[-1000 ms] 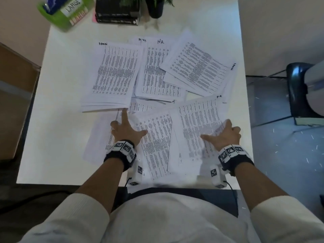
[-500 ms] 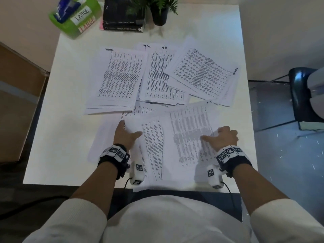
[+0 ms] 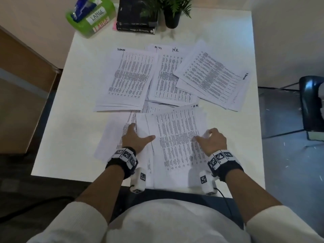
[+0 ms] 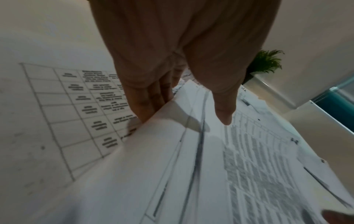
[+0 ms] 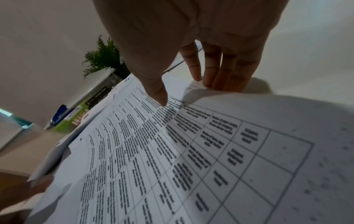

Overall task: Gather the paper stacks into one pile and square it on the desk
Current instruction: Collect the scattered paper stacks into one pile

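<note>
Printed paper stacks lie spread over the white desk (image 3: 73, 120). Three sit further back: a left stack (image 3: 129, 79), a middle stack (image 3: 170, 79) marked HR, and a tilted right stack (image 3: 212, 76). The near stack (image 3: 177, 141) lies between my hands, over a loose sheet (image 3: 112, 137) that sticks out to the left. My left hand (image 3: 140, 134) grips the near stack's left edge, fingers (image 4: 145, 104) under the sheets and thumb on top. My right hand (image 3: 204, 135) holds the stack's right edge, which curls up against its fingers (image 5: 214, 75), with the thumb lying on the print.
Along the desk's far edge stand a green box (image 3: 91, 16) labelled LARGE, dark books (image 3: 136, 20) and a potted plant (image 3: 172, 13). A brown cabinet (image 3: 21, 85) is at the left, a black chair (image 3: 312, 102) at the right. The near stack overhangs the front edge.
The two near piles have slid together, the right one now lying over the left. My left fingers have gone from flat on top to under the edge.
</note>
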